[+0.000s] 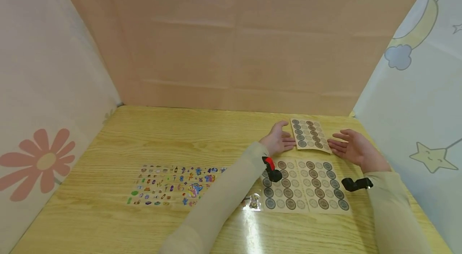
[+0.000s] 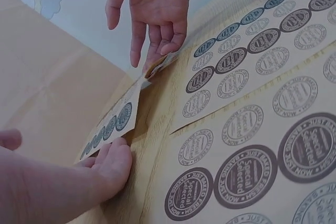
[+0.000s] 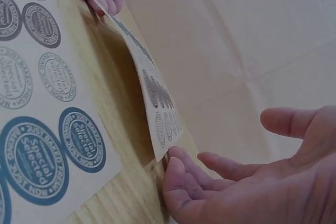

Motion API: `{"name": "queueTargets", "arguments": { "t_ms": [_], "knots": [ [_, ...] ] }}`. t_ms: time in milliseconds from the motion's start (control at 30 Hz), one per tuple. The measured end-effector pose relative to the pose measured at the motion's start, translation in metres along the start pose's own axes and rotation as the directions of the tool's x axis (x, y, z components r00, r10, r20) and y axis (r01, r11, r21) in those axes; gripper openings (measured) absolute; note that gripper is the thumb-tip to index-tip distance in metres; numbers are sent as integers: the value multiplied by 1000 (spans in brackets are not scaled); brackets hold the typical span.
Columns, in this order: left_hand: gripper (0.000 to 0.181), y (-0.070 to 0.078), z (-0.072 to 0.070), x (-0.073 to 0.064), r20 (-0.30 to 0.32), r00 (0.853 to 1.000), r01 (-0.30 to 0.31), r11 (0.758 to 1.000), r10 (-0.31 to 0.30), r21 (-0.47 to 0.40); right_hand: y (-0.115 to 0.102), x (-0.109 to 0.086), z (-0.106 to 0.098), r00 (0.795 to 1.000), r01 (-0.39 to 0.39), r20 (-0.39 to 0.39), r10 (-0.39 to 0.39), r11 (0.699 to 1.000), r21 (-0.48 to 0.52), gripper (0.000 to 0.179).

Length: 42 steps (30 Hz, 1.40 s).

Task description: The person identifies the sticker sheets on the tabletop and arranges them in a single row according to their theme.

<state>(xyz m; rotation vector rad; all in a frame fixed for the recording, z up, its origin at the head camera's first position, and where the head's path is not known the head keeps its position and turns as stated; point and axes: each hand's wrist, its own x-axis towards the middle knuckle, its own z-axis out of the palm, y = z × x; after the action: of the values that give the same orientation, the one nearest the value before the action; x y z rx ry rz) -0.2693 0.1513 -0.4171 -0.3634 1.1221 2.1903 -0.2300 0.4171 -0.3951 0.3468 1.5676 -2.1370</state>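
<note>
A sheet of round stickers (image 1: 311,134) lies between the two hands near the back right of the table, its near edge lifted and bowed. At its left edge, the fingertips of my left hand (image 1: 278,140) touch or slip under the paper, with the thumb held away. My right hand (image 1: 355,150) is at the opposite edge, palm turned up, fingers loosely extended. In the right wrist view its fingertips (image 3: 176,156) meet the sheet's lower corner. The round labels on the nearby sheets read "Special Selected".
Two more round-sticker sheets (image 1: 326,186) lie side by side in front of the hands. Clear sheets of small colourful stickers (image 1: 155,184) extend to the left, partly hidden by the left sleeve (image 1: 223,190). Fabric-covered walls (image 1: 231,45) stand behind and at both sides of the wooden table.
</note>
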Motion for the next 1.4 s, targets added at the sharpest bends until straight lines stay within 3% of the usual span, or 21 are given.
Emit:
{"name": "queueTargets", "arguments": {
  "t_ms": [167,333,533,633,867,967,1200,1400],
  "knots": [
    [56,-3,-2,-1,-26,999,-37,992,41,123,4,3,0,1000,21,-2,-21,998,-52,31],
    [32,-7,-3,-2,-47,992,-98,959,114,268,9,7,3,997,54,-41,-61,986,-159,18],
    [12,-13,-1,-1,-112,976,-139,926,188,350,14,9,12,995,81,-40,-94,964,-253,61],
    [12,-15,1,0,-140,966,-152,918,216,366,15,6,16,994,87,-46,-100,970,-227,62],
    [15,-16,2,-4,-131,958,-194,910,257,367,17,0,26,987,136,-61,-151,970,-203,64],
    [16,-17,-1,-10,-104,959,-210,909,262,360,21,-2,26,980,197,-14,-201,970,-146,59],
    [17,-22,-11,-27,21,968,-245,915,252,322,30,-20,24,951,296,108,-290,954,-43,38],
    [14,-33,-9,-41,24,971,-232,911,238,340,41,-39,22,926,338,166,-340,940,41,39]
  ]
}}
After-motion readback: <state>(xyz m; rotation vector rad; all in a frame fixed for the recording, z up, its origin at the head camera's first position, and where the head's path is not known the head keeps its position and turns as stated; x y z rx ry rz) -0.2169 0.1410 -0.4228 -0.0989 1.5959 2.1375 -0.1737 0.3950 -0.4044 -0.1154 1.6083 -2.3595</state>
